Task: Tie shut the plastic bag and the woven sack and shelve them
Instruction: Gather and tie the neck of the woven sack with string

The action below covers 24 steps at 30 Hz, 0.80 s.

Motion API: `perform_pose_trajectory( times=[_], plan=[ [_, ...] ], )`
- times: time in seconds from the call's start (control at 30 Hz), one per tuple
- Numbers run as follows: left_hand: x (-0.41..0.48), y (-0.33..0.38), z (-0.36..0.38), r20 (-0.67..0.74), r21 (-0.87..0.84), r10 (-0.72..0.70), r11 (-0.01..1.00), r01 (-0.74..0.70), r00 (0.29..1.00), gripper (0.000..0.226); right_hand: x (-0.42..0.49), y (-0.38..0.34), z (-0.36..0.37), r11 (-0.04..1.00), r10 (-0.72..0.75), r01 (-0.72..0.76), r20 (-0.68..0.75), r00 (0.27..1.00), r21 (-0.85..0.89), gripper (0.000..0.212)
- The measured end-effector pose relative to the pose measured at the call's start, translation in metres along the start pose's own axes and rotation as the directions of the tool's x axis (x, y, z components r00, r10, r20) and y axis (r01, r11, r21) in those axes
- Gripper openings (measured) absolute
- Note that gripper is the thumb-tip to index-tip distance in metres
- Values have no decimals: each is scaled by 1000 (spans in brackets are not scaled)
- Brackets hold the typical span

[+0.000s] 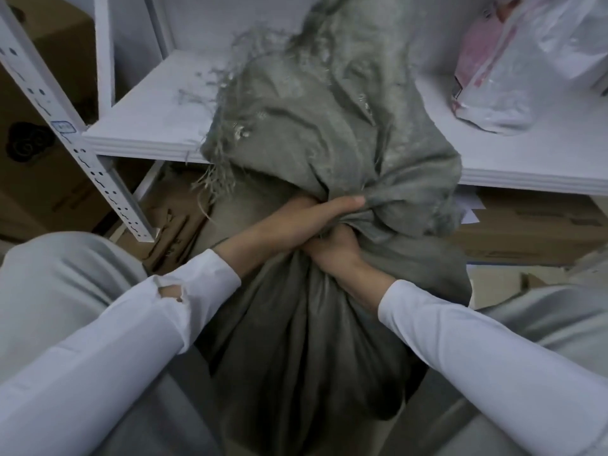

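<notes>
Your left hand [316,217] and right hand [332,253] both clench the sack's [296,324] gathered neck, just off the shelf [148,126] edge. Its frayed top lies across the shelf, with room to its left and the bag [513,77] to its right.

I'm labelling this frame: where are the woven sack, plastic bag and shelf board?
woven sack [296,324]: head view, its dark lower body.
plastic bag [513,70]: head view, its clear crinkled side.
shelf board [148,103]: head view, bare white top, left.
</notes>
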<state>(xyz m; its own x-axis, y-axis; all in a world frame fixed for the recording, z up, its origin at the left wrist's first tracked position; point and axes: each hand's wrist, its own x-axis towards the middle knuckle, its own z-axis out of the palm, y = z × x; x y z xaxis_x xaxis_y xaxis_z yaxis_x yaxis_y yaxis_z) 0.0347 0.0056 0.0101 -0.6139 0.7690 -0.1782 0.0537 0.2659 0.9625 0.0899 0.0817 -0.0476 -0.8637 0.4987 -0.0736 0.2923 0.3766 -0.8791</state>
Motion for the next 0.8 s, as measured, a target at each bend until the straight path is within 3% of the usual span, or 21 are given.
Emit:
perform_pose_trajectory(
  times=[0.07,0.13,0.2,0.23,0.27,0.37,0.43,0.5,0.57,0.67,0.8],
  plan=[
    [-1,1,-13,46,253,37,966,-47,998,19,6,2,2,999,-6,12,-122,993,49,24],
    [-3,0,-32,78,541,119,829,-142,990,34,15,6,-1,973,69,-33,-153,986,227,22],
    [-5,-7,-53,110,834,347,477,-276,932,63,23,10,-8,952,142,-100,-127,982,289,31],
    [-7,-9,-63,149,908,463,286,-306,874,63,27,11,-11,947,189,-155,-97,977,281,37],
    [-8,-11,-69,189,937,552,145,-317,812,60,28,10,-15,942,223,-198,-64,973,272,41],
    [-13,-14,-69,356,922,638,-119,-369,683,67,27,5,-21,932,244,-247,47,969,265,43],
    [-14,-25,-61,460,888,579,-299,-349,673,81,27,4,-26,946,196,-223,133,972,235,47],
    [-13,-40,-55,503,853,552,-440,-280,665,73,21,2,-28,963,143,-193,249,958,189,48],
    [-10,-50,-51,502,853,588,-457,-251,635,64,15,2,-28,991,107,-125,299,948,41,50],
    [-3,-55,-45,483,872,607,-400,-282,632,57,12,3,-27,984,146,-93,379,914,-154,42],
    [2,-58,-40,478,878,642,-355,-320,600,50,13,1,-30,973,135,-29,466,874,-229,48]
  ],
)
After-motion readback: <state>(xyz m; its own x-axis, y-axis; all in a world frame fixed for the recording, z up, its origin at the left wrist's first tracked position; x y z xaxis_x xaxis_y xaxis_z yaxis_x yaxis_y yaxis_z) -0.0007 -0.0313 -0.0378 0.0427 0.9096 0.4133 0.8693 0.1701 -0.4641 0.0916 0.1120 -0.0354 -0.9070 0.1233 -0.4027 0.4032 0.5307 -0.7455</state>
